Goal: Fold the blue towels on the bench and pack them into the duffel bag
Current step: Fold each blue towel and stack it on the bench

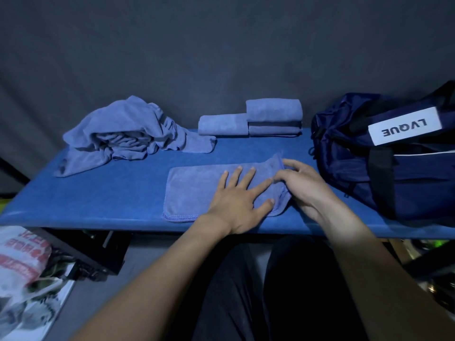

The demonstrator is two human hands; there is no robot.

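A blue towel [194, 190] lies flat near the front edge of the blue bench [110, 193]. My left hand [240, 200] presses flat on its right half, fingers spread. My right hand [299, 185] pinches the towel's lifted right edge. A heap of unfolded blue towels [123, 134] sits at the back left. Folded blue towels [256, 119] are stacked at the back middle. The dark blue duffel bag [394, 153] with a white label stands at the right end of the bench.
A dark cloth backdrop [221, 57] hangs behind the bench. Below the bench at the left lie a plastic bag [22, 257] and a dark box [98, 252]. My dark-trousered legs [258, 291] are under the front edge.
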